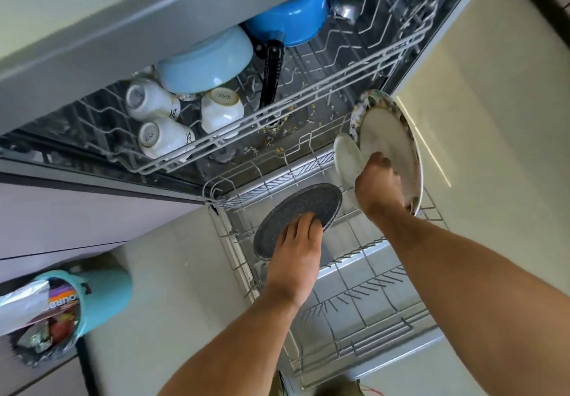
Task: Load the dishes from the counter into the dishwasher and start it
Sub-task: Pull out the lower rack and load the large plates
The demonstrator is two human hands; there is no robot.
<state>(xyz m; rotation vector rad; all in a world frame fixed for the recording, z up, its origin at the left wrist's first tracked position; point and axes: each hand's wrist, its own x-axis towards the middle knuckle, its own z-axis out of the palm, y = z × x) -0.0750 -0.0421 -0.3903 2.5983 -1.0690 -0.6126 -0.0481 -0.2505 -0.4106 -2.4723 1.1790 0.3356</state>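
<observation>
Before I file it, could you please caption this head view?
Over the lower rack, left hand holds a grey speckled plate; right hand grips a floral-rimmed plate.

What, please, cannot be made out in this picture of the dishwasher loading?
Head view, right hand: fingertips hidden by the small white plate and large floral-rimmed white plate.
Head view, shiny metal item behind the glossy blue pot: blurred.
Head view, counter dishes and dishwasher controls: outside the frame.

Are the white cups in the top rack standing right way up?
No, the white cups lie tipped over, their bases facing the camera.
</observation>
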